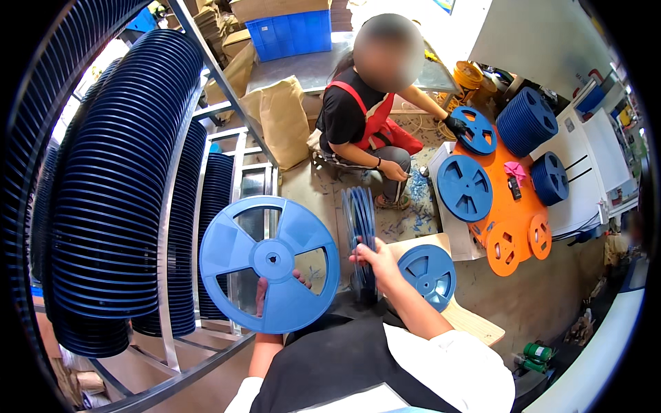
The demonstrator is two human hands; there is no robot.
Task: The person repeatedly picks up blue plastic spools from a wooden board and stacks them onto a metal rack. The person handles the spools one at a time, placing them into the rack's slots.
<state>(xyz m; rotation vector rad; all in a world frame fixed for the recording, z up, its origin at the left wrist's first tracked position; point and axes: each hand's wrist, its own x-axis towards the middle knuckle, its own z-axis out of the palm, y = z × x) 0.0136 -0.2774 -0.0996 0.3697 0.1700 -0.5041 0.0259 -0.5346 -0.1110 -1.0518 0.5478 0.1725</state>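
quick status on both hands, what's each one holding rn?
Left hand: closed on a flat blue reel, held face-up from behind.
Right hand: closed on an upright stack of blue reels.

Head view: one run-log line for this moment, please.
left hand: holds blue reel | right hand: grips upright reel stack | rack: left
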